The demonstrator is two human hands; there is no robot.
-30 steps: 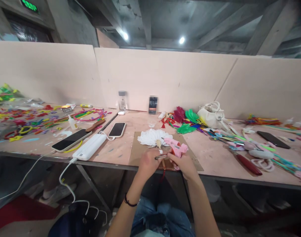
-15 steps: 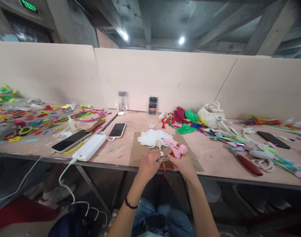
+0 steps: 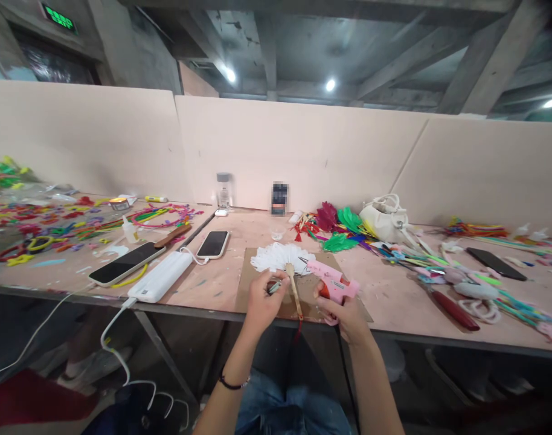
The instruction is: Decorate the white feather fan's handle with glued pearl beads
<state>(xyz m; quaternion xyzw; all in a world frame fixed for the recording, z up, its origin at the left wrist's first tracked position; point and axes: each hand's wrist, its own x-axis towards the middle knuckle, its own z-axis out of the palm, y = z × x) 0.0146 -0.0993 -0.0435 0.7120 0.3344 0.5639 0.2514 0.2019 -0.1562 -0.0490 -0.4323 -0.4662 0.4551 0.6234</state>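
A white feather fan (image 3: 276,258) lies on a brown board (image 3: 249,293), its wooden handle (image 3: 295,293) towards me and a red cord at the handle's end. My right hand (image 3: 346,311) is closed round the grip of a pink glue gun (image 3: 331,281), whose metal nozzle points left over the fan's right side. My left hand (image 3: 264,299) rests just left of the handle, fingers curled round metal tweezers (image 3: 273,287), which are partly hidden. Its fingertips are close to the top of the handle; whether they touch it I cannot tell.
A white power bank (image 3: 160,278) and two phones lie to the left, with a clear bottle (image 3: 223,192) behind. Coloured feathers (image 3: 342,220), a white bag (image 3: 385,217), pipe cleaners and a red-handled tool (image 3: 452,309) are on the right. A dark cord hangs below the glue gun.
My hands have moved apart: the right has shifted right with the glue gun, the left slightly left with the tweezers. The fan's handle now shows between them.
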